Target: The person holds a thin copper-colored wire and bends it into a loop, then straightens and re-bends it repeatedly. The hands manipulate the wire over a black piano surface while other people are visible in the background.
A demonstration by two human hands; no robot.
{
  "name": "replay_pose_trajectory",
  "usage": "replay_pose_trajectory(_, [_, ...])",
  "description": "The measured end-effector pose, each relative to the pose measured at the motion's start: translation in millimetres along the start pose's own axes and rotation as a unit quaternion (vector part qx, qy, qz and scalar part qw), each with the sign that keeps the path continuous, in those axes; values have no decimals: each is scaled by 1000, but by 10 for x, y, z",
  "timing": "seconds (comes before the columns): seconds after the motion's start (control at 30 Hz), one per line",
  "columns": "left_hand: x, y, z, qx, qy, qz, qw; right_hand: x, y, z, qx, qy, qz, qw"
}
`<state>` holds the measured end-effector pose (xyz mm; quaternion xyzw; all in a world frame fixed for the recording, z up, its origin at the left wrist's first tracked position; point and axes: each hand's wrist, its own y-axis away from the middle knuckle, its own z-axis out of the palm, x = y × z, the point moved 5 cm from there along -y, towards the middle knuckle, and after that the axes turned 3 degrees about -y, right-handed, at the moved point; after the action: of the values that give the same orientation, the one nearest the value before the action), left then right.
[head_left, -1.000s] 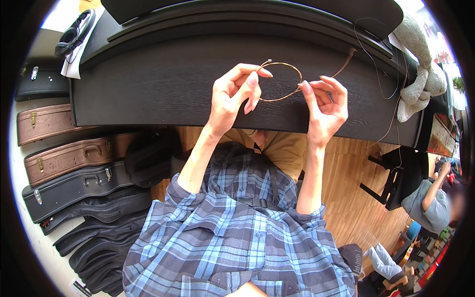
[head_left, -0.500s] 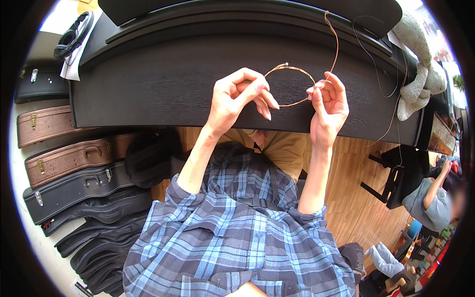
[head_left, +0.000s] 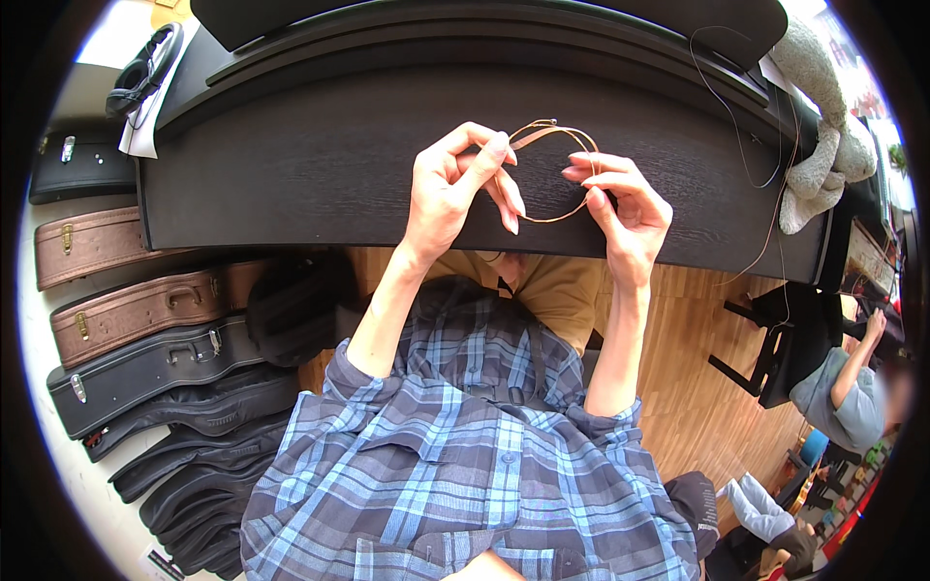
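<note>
A bronze-coloured guitar string [head_left: 560,220] is wound into a loop over the black piano lid [head_left: 320,155]. A small ball end [head_left: 553,122] shows at the top of the loop. My left hand [head_left: 441,194] pinches the left side of the coil between thumb and index finger, its other fingers loosely curled. At the right side, my right hand [head_left: 632,208] has thumb and fingers closed on the string. Part of the wire passes behind my fingertips and is hidden there.
Loose thin strings [head_left: 728,118] lie at the lid's right, beside a grey plush toy [head_left: 823,160]. Headphones [head_left: 145,73] rest at the far left. Instrument cases [head_left: 140,315] stack along the left wall. At right are a black stool [head_left: 790,339] and another person [head_left: 841,397].
The long free end that reached up and away from my right hand has been brought round into the loop. My right hand has shifted slightly left, its fingers turned inward.
</note>
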<state>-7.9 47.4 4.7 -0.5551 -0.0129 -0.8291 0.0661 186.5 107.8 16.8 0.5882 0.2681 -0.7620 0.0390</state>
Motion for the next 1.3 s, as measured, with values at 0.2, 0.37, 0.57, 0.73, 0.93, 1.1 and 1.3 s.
replay_pose_trajectory(0.2, [7,8,4,1,-16,-5,1000,-16,19,-1,-33,25,80,996])
replay_pose_trajectory(0.37, [7,22,18,-1,-39,21,999,-17,6,-7,-26,56,72,995])
replay_pose_trajectory(0.57, [-8,35,13,0,-34,34,999,37,0,13,14,96,98,990])
replay_pose_trajectory(0.73, [3,43,24,-3,-28,46,999,45,-13,46,39,163,88,982])
replay_pose_trajectory(0.93, [-2,47,44,-18,-29,28,999,34,-16,57,90,198,64,974])
replay_pose_trajectory(1.1, [4,57,40,-17,-23,23,999,42,17,56,127,166,86,974])
replay_pose_trajectory(1.3, [4,66,57,-21,-32,15,999,9,-30,102,47,269,76,959])
